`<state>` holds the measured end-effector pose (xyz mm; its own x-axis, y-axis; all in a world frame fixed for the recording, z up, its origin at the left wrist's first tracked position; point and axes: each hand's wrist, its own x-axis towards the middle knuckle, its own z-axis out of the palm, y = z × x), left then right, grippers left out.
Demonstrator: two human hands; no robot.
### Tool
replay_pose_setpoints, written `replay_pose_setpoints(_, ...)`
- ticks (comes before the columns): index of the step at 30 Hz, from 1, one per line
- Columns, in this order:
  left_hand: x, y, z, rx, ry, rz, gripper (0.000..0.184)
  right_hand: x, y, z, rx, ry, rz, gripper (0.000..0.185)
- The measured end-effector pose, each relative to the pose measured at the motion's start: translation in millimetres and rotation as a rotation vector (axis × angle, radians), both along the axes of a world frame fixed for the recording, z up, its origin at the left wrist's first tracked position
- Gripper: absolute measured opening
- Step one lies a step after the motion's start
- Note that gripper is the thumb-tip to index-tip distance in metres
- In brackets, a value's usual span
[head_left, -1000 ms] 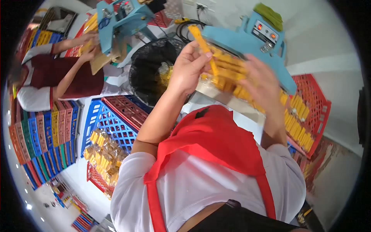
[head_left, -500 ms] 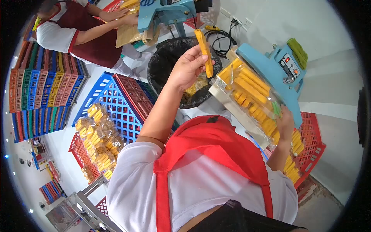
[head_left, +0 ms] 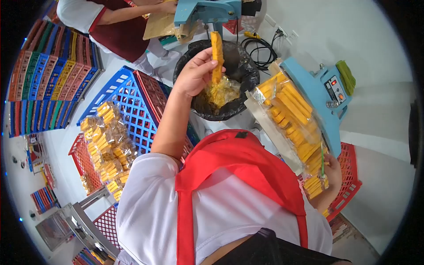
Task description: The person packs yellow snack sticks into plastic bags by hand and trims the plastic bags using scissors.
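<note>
My left hand (head_left: 196,73) is raised over the black-lined bin (head_left: 247,66), pinching a yellow-orange snack stick (head_left: 217,55) upright between thumb and fingers. Inside the bin lie crumpled clear wrappers (head_left: 223,92). On the right, clear bags of yellow sticks (head_left: 291,112) rest along the pale shelf of a blue sealing machine (head_left: 304,88). My right hand (head_left: 332,179) is at the lower end of that shelf, its fingers closed round the edge of a bag of yellow sticks (head_left: 314,183). A thin green strip (head_left: 322,163) lies near those fingers, which are partly hidden.
A blue crate (head_left: 132,97) with several packed bags (head_left: 108,145) beside it stands to my left. Stacked coloured crates (head_left: 53,79) are farther left. A co-worker in a maroon apron (head_left: 119,35) works at another blue machine (head_left: 212,11). A red crate (head_left: 351,176) is below the sealer.
My left hand has moved left and slightly down with the stick, now more upright. My right hand has moved down along the shelf, with a bag shifting down beside it. The view has shifted slightly.
</note>
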<state>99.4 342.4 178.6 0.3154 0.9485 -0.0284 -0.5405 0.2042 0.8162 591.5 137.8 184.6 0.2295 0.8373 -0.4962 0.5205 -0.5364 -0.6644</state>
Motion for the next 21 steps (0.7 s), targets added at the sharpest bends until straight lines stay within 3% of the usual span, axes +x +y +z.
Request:
replay_pose_setpoints(2,-15,-4,-2,-0.009,0.014,0.057,0.039,8,-20,13,0.042,0.078,-0.074,0.04)
replay_pose_setpoints(4,-29,-9,-6,-0.02,0.041,0.108,0.039,25,-30,21,0.361,0.355,-0.343,0.043)
replay_pose_setpoints(5,-35,-11,-8,-0.025,0.062,0.148,0.039,27,-27,23,0.359,0.358,-0.337,0.043)
replay_pose_setpoints(7,-41,-16,-8,-0.034,0.084,0.151,0.039,4,-4,44,0.871,0.754,-0.188,0.048)
replay_pose_setpoints(9,-43,-19,-5,-0.012,0.186,0.174,0.039,-69,39,73,0.999,0.764,-0.161,0.053)
replay_pose_setpoints(11,-40,-24,-2,0.019,0.265,0.213,0.04,-109,68,67,0.685,0.637,-0.073,0.054)
replay_pose_setpoints(14,-30,-36,0,0.08,0.399,0.299,0.041,-222,109,48,0.547,0.486,0.505,0.05)
replay_pose_setpoints(15,-28,-40,0,0.114,0.457,0.343,0.041,-249,119,33,0.497,0.305,0.627,0.057)
replay_pose_setpoints(18,-30,-48,-12,0.122,0.461,0.391,0.042,-309,141,-3,0.545,0.283,0.745,0.068)
replay_pose_setpoints(21,-38,-58,-21,0.073,0.528,0.441,0.041,-343,153,-41,0.644,0.51,0.692,0.066)
